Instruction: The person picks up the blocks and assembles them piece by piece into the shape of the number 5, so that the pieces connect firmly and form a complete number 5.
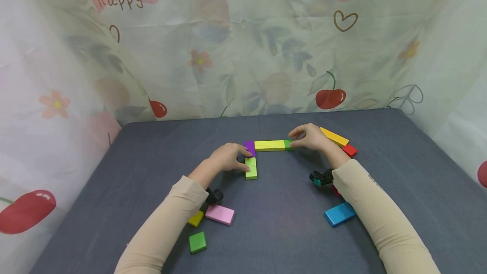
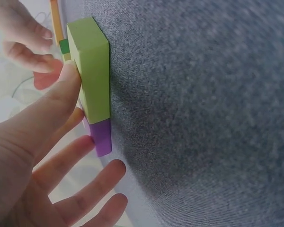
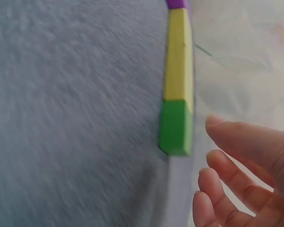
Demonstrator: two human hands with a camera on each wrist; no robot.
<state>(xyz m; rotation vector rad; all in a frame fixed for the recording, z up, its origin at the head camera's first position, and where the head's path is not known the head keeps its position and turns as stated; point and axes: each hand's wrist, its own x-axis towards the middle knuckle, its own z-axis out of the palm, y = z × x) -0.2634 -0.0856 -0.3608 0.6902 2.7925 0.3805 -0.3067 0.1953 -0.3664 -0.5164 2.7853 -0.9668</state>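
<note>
On the grey table (image 1: 399,172), both hands open: left (image 1: 227,157) against lime block (image 1: 251,168), right (image 1: 312,137) by green block (image 1: 288,144).

This looks like a small improvised recording booth rather than a lived-in room. A translucent curtain (image 1: 243,45) printed with cherries, flowers, hearts and the word "happy" closes off the back and both sides. It walls in a counter (image 1: 281,240) covered in plain grey-blue cloth. Coloured wooden toy blocks (image 1: 220,214) lie scattered on the cloth, as in a staged play setup.
</note>
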